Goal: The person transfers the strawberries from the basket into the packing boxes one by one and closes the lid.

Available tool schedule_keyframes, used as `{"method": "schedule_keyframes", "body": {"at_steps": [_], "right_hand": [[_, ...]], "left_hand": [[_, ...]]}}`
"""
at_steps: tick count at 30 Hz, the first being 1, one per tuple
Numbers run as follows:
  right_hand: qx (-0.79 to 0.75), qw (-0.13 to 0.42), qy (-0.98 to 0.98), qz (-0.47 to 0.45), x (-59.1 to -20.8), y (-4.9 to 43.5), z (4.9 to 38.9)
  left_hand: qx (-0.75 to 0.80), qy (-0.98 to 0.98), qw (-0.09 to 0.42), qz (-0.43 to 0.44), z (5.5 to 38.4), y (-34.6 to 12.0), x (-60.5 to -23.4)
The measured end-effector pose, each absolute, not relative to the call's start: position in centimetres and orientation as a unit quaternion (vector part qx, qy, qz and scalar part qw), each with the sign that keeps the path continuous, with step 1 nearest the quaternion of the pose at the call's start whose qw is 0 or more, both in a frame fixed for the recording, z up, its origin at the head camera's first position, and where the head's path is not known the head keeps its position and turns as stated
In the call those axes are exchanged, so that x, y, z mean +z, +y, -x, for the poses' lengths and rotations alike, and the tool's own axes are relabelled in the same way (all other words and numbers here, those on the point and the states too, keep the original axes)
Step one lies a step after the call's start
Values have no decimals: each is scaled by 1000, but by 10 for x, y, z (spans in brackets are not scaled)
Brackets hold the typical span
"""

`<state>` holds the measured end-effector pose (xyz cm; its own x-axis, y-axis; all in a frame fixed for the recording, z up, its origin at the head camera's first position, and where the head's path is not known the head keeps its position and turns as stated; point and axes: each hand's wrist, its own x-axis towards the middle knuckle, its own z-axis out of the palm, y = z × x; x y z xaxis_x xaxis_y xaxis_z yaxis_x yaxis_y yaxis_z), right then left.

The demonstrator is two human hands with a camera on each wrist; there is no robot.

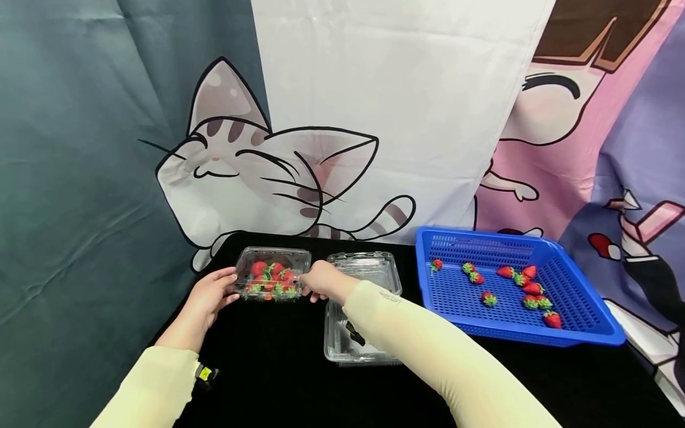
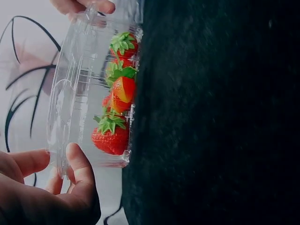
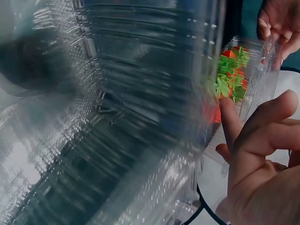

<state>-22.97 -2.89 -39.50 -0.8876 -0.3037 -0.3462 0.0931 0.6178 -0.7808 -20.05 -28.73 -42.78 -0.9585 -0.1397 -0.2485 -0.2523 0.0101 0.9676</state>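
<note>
A clear plastic clamshell box (image 1: 273, 273) with several red strawberries (image 2: 112, 136) inside stands at the back left of the black table, its lid down over the fruit. My left hand (image 1: 211, 294) pinches the rim at the left end between thumb and fingers, as the left wrist view shows up close. At the opposite end, my right hand (image 1: 323, 279) grips the rim at the corner; some of its fingers are hidden in the head view. A second clear clamshell box (image 1: 337, 342) lies open beneath my right forearm, partly covered by the sleeve.
To the right stands a blue plastic basket (image 1: 583, 342) with several loose strawberries (image 1: 553, 320) spread over its floor. Behind the black tabletop (image 1: 257, 368) hangs a printed cloth (image 1: 417, 89) with a cartoon cat. The open box fills much of the right wrist view.
</note>
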Motion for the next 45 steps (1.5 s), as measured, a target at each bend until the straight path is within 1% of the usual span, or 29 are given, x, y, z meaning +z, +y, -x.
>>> {"method": "schedule_keyframes", "body": {"at_steps": [7, 13, 17, 23, 28, 31, 35, 38, 41, 43, 45], "right_hand": [[-384, 221, 893, 74, -409, -41, 230], [-366, 204, 905, 73, -410, -48, 232], [-361, 202, 907, 75, -414, -48, 234], [-356, 209, 908, 74, -416, -45, 232], [-361, 213, 903, 92, -407, -38, 227], [-369, 198, 903, 97, -403, -29, 223], [-386, 181, 900, 89, -398, -12, 216], [-416, 175, 888, 85, -391, 1, 208], [-476, 160, 861, 80, -379, 15, 201], [-516, 148, 840, 79, -371, 25, 197], [-552, 141, 818, 75, -363, 36, 192]], "left_hand": [[691, 705, 53, 150, 207, -293, -439], [695, 703, 53, 145, 212, -296, -443], [700, 697, 57, 149, 214, -297, -445], [698, 692, 75, 169, 213, -297, -443], [650, 732, 95, 183, 203, -302, -433], [617, 761, 63, 189, 197, -305, -428], [593, 780, -16, 200, 187, -304, -421], [583, 788, -49, 192, 175, -296, -413], [583, 795, -52, 158, 163, -278, -405], [589, 799, -28, 120, 155, -262, -402], [604, 792, 11, 82, 148, -244, -403]]}}
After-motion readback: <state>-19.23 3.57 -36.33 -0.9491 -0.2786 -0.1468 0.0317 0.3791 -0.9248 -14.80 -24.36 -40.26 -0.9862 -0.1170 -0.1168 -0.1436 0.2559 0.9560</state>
